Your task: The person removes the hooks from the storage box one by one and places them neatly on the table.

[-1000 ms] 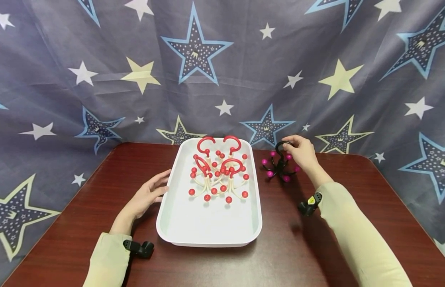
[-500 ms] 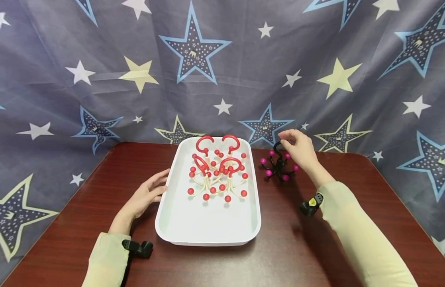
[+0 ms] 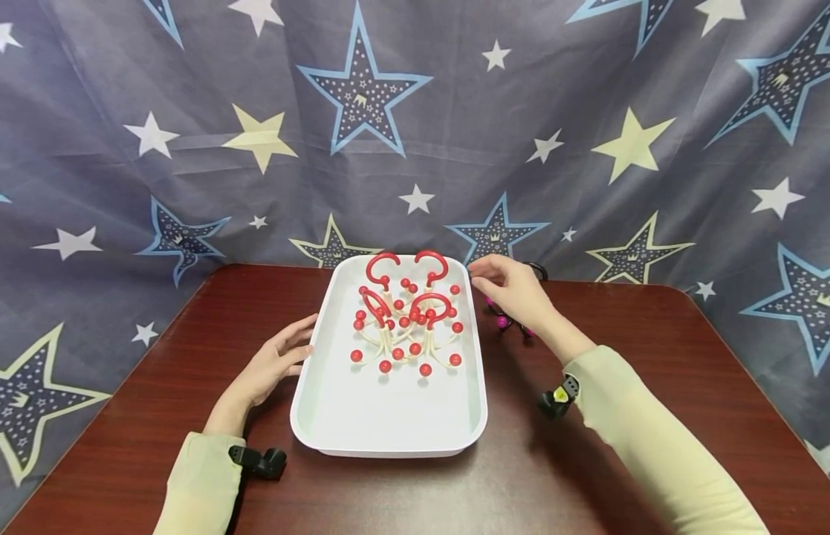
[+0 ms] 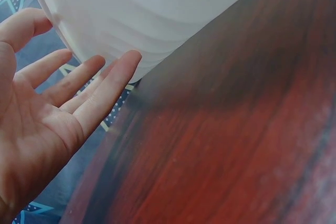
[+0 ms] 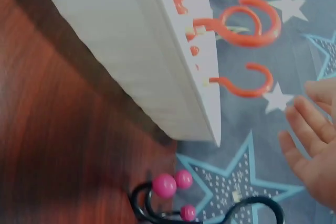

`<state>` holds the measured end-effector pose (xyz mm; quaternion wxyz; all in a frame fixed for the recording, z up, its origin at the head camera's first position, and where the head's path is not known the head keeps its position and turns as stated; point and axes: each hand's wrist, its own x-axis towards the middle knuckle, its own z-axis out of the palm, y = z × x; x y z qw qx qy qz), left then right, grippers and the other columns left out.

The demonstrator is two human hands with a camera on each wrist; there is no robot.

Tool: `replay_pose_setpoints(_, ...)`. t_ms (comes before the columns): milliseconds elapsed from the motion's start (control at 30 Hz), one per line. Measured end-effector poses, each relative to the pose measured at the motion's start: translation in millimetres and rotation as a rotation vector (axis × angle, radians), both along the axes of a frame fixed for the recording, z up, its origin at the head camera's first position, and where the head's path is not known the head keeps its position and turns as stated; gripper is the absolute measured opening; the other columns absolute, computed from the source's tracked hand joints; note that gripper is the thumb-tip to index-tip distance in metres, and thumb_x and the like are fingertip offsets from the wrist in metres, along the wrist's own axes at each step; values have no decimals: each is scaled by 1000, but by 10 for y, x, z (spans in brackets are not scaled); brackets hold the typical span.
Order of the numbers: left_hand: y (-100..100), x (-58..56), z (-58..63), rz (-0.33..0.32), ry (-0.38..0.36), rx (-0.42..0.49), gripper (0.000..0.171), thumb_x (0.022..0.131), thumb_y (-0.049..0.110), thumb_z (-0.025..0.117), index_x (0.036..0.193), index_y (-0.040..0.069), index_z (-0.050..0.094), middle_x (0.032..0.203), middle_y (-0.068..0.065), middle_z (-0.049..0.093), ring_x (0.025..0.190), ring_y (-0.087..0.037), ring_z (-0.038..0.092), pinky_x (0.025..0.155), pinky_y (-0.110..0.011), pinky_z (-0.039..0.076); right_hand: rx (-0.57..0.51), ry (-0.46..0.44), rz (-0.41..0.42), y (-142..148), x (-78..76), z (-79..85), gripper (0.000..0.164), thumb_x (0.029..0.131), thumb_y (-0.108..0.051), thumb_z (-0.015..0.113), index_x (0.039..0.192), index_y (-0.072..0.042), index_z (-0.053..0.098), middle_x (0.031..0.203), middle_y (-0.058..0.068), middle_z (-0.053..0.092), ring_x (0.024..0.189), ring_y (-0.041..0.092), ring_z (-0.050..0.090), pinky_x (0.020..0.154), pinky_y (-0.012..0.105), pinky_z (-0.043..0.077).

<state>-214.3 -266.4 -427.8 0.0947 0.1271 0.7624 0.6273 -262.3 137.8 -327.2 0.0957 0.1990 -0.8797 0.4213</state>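
Observation:
A white tray [image 3: 388, 427] holds several multi-arm hangers with red hooks [image 3: 433, 297], cream arms and red ball tips, standing upright. My left hand [image 3: 264, 371] rests against the tray's left side; the left wrist view has its fingers [image 4: 105, 90] extended, not curled round the rim. Just above the tray's back right rim is my right hand [image 3: 522, 293], holding nothing, its fingers loosely bent in the right wrist view. Behind that hand, a black hanger [image 3: 538, 270] with pink ball tips [image 5: 164, 185] stands on the table, partly hidden.
The dark red wooden table [image 3: 207, 334] extends to both sides and in front of the tray. A grey curtain [image 3: 455, 148] printed with stars hangs right behind the table's back edge.
My right hand has let go of the black hanger's hook and moved left toward the tray. The black hanger stays where it stood. The left hand and tray have not moved.

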Motion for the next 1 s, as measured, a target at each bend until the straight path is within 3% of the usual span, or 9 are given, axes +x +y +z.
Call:
replay_pose_setpoints(333, 6, 20, -17, 13, -16, -4, 62, 95, 19, 54, 148, 10, 24, 144, -26, 35, 98, -2, 62, 77, -32, 55, -1, -95, 108, -282, 110, -88, 27, 85, -26, 69, 110, -16, 66, 97, 2, 69, 90, 15, 63, 78, 32, 53)
replay_pose_setpoints(567, 12, 16, -27, 9, -15, 6, 61, 95, 20, 54, 148, 10, 24, 144, -25, 35, 99, -3, 61, 78, -32, 55, 37, -78, 159, -419, 148, -155, 29, 87, -20, 67, 115, -13, 65, 99, 5, 69, 93, 18, 64, 75, 30, 55)
replay_pose_setpoints(767, 12, 12, -19, 5, -10, 8, 61, 95, 19, 54, 148, 9, 24, 144, -25, 34, 99, -3, 61, 78, -32, 55, 66, -75, 165, -472, 146, -219, 28, 89, -15, 63, 117, -13, 64, 94, 5, 69, 85, 18, 63, 65, 25, 52)
replay_pose_setpoints(1000, 9, 13, -11, 12, -13, 3, 61, 95, 20, 54, 148, 10, 24, 144, -25, 35, 99, -2, 61, 78, -32, 55, 81, -50, 162, -504, 135, -252, 24, 92, -16, 60, 115, -12, 64, 99, 5, 69, 81, 16, 58, 64, 25, 48)
